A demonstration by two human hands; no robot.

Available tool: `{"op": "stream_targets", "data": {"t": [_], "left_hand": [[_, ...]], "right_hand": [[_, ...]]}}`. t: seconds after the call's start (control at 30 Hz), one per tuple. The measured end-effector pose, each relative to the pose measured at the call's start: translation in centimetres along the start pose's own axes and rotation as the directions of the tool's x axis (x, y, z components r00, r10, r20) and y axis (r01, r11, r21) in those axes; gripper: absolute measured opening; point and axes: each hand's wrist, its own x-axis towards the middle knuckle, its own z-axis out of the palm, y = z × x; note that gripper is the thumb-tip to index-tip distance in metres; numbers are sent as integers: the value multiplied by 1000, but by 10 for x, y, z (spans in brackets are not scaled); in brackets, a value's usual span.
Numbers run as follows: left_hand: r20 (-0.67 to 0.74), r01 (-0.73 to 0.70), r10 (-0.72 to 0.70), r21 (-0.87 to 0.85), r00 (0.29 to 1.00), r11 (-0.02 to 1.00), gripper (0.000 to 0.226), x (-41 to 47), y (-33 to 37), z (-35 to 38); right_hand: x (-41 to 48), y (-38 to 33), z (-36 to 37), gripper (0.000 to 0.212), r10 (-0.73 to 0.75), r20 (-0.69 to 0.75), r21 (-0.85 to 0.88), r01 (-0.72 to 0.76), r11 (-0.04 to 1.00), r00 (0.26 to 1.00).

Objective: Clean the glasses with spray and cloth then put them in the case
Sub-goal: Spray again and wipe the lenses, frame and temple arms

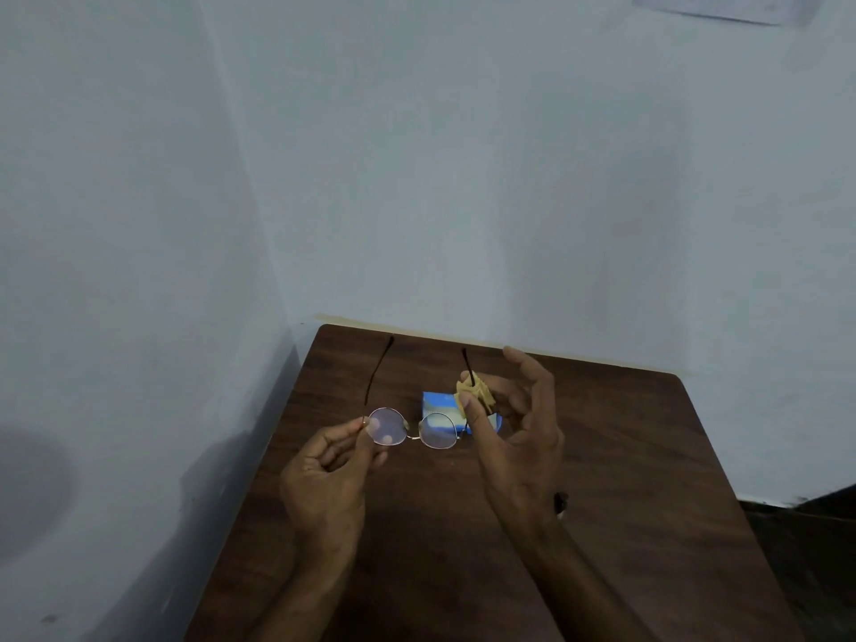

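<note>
Your left hand (331,461) fingers pinch the glasses (412,428) at the lens edge; right hand (514,428) thumb and forefinger pinch the cloth (472,391) around the arm beside the other lens, remaining fingers spread. Glasses held above the table (602,456), blue box (437,403) just beyond your fingers. Risks: twisting the thin frame, smearing the pinched lens.

Glasses (411,429) and cloth (475,391) in raised hands

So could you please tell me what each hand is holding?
Left hand pinches the glasses at the left hinge; right hand pinches a folded yellow cloth.
</note>
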Motion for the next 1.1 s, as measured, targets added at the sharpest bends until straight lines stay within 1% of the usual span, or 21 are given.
{"op": "stream_targets", "data": {"t": [0.13,0.3,0.57,0.67,0.77,0.9,1.03,1.1], "left_hand": [[-11,13,-14,-50,1000,999,21,1,4,3],[-38,54,-60,-137,997,989,21,5,4,3],[-7,94,-97,-198,995,976,23,6,4,5],[-19,74,-77,-150,997,986,23,7,0,4],[-11,-10,10,-32,1000,999,22,6,-2,1],[26,-133,130,129,991,983,25,7,-1,-4],[55,-177,169,197,984,964,25,9,0,-10],[53,-190,182,217,982,958,30,9,3,-12]], "right_hand": [[-6,5,3,70,35,2,10,-35,999,999],[-15,16,3,71,93,-28,-21,-93,995,995],[-23,25,7,66,198,-4,46,-197,979,980],[-24,27,7,65,211,11,49,-211,976,977],[-24,26,8,68,217,14,28,-217,976,976],[-17,22,5,71,223,-36,5,-223,975,974],[-3,17,1,72,154,-62,26,-153,988,986],[5,12,-3,72,108,-76,23,-107,994,991]]}}
